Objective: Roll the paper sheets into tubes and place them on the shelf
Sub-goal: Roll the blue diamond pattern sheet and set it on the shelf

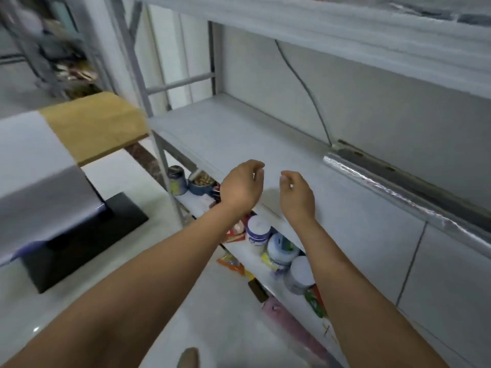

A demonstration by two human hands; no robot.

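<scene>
Both my hands hover over the front part of a grey metal shelf [228, 134]. My left hand [243, 185] has its fingers curled loosely and holds nothing. My right hand [296, 195] is close beside it, fingers also bent and apart, with nothing in it. A shiny silver rolled tube [393, 193] lies along the back of the shelf against the wall. At the far left, brown, white and silver paper sheets [39, 166] lie on a table.
A lower shelf holds jars and tubs [279, 251] and snack packets. A higher shelf board [318, 30] overhangs above. A cable [305, 86] runs down the back wall. A black base [87, 240] stands on the pale floor at the left.
</scene>
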